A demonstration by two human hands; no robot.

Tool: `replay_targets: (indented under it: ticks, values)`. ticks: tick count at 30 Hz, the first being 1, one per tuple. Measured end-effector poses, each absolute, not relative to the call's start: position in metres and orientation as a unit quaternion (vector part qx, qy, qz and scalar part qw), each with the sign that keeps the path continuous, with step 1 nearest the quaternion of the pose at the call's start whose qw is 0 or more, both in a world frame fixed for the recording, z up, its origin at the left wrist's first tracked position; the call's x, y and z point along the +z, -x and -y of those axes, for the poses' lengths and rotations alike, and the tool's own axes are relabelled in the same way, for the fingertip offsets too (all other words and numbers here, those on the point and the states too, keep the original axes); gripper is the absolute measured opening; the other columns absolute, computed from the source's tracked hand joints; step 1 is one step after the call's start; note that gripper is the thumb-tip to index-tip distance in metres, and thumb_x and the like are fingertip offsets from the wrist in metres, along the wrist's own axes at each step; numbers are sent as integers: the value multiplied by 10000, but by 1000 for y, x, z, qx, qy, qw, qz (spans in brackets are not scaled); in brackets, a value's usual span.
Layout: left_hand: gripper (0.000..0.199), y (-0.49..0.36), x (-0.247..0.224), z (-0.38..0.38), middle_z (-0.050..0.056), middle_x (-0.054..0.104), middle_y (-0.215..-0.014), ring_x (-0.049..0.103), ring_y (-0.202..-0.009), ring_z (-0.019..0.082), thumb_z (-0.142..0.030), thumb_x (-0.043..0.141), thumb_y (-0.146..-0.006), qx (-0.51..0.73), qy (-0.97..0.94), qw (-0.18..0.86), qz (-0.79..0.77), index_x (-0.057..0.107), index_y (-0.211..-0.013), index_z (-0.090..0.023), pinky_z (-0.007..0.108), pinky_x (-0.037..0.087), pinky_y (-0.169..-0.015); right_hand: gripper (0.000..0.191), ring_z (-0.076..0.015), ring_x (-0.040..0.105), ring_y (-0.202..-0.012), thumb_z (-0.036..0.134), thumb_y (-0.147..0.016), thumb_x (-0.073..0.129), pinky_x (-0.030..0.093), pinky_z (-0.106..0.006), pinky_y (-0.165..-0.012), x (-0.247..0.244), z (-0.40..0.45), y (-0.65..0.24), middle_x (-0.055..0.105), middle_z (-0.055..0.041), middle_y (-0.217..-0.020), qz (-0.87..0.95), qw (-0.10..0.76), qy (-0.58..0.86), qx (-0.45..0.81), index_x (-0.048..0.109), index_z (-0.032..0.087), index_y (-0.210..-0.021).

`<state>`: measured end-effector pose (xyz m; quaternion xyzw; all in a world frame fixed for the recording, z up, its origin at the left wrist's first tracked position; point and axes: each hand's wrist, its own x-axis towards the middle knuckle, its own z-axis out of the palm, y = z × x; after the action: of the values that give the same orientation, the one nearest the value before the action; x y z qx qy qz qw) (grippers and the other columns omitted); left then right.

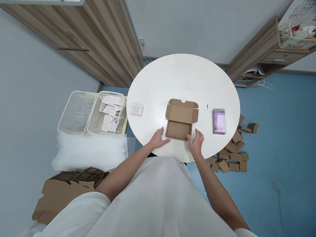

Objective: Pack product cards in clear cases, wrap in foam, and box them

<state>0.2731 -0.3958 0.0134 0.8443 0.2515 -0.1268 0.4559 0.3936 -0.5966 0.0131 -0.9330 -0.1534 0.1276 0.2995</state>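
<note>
Left hand [156, 139] at 8 o'clock, right hand [196, 144] at 4, both spread, empty, flanking carton [179, 130]; contact uncertain. Lid [182, 113] lies back toward 12, leaving inside accessible.

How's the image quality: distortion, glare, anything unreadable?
Head view: wide-angle stretch, with the tall cabinet splaying outward; head view: fairly even light, no harsh glare on the white table, soft shading inside the cardboard box; head view: the purple package is pixelated, its print unreadable.
</note>
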Motion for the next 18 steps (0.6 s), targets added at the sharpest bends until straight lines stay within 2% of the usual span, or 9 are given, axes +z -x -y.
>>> replay_targets:
  ticks: [4, 6, 8, 10, 13, 18]
  values:
    - [695, -260, 19, 368, 129, 300, -1360, 260, -1268, 271, -532, 473, -775, -61, -853, 438, -276, 240, -1334, -189, 411, 280, -1012, 643, -320, 232, -1235, 515, -809, 357, 223, -526, -963, 37, 573, -375, 232, -173, -1342, 172, 278, 944, 40, 219, 171, -1334]
    - [631, -252, 20, 343, 131, 269, -1371, 214, -1289, 268, -499, 438, -808, -4, -853, 414, -316, 253, -1323, -184, 425, 246, -1031, 629, -315, 229, -1247, 499, -818, 353, 221, -526, -970, 48, 547, -366, 249, -164, -1346, 212, 287, 933, 45, 208, 179, -1340]
    - [578, -244, 18, 311, 141, 273, -1356, 210, -1289, 265, -455, 416, -831, 48, -839, 395, -372, 264, -1312, -172, 432, 232, -1038, 562, -289, 284, -1229, 473, -844, 311, 248, -498, -975, 54, 511, -358, 336, -146, -1311, 267, 304, 909, 102, 252, 192, -1326]
    - [586, -239, 13, 278, 149, 272, -1342, 208, -1289, 271, -426, 450, -819, 84, -814, 392, -420, 265, -1308, -161, 428, 234, -1040, 493, -255, 376, -1168, 468, -862, 271, 299, -454, -964, 54, 470, -353, 432, -115, -1248, 322, 329, 861, 215, 353, 216, -1277]
    - [593, -239, 3, 235, 137, 307, -1325, 262, -1268, 260, -379, 498, -802, 113, -783, 419, -445, 271, -1309, -171, 401, 252, -1039, 508, -225, 414, -1140, 532, -842, 303, 336, -406, -959, 47, 410, -351, 448, -88, -1253, 293, 361, 815, 346, 419, 237, -1238]
    - [551, -250, -8, 199, 143, 425, -1264, 466, -1113, 245, -356, 485, -812, 69, -744, 483, -456, 345, -1304, -150, 376, 375, -939, 546, -200, 412, -1172, 591, -825, 276, 407, -354, -902, 31, 342, -359, 389, -47, -1337, 121, 443, 765, 451, 385, 274, -1256]
